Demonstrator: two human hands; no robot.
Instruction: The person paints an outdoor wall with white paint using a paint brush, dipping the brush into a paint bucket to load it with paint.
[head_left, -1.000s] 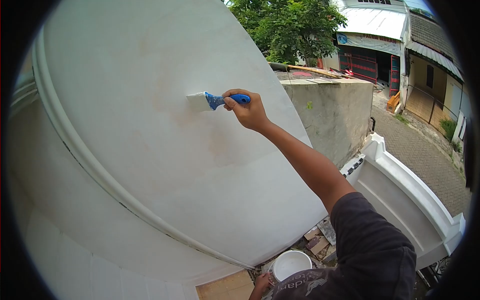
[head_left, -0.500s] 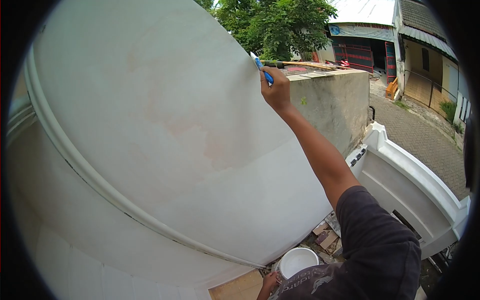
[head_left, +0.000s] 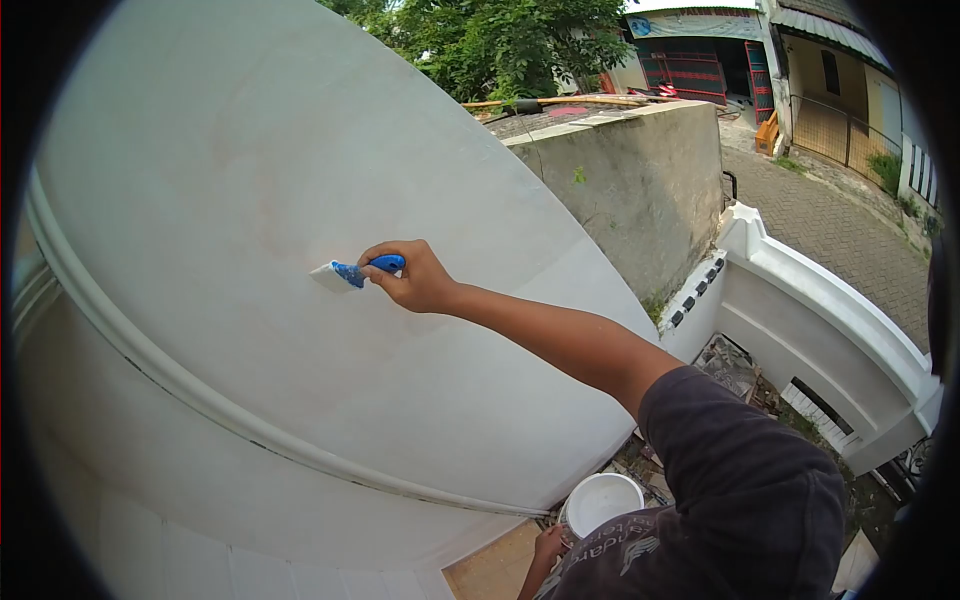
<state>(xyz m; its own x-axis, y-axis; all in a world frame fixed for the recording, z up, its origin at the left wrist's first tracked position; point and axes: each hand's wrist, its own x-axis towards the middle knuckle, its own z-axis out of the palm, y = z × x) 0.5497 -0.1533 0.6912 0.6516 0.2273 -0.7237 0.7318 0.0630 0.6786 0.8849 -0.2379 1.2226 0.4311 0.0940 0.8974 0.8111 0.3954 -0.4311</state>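
Observation:
My right hand (head_left: 418, 277) is closed around the blue handle of a paintbrush (head_left: 347, 275). The brush's pale bristles point left and meet, or nearly meet, the white wall (head_left: 300, 370), where faint pinkish patches show. Low in the view, my left hand (head_left: 551, 543) is closed at the side of a white bucket (head_left: 605, 502). Its fingers are partly hidden, and the dark shirt covers the bucket's near side.
A rounded white moulding (head_left: 180, 378) runs along the wall's left side. To the right stand a weathered grey wall (head_left: 640, 185) and a low white fence wall (head_left: 820, 325). Rubble (head_left: 728, 365) lies on the ground beside the fence. A paved street (head_left: 830, 220) lies beyond.
My right hand has brought the paintbrush from the wall's upper right edge leftward and down to its middle. The view has shifted slightly. My left hand stays by the bucket.

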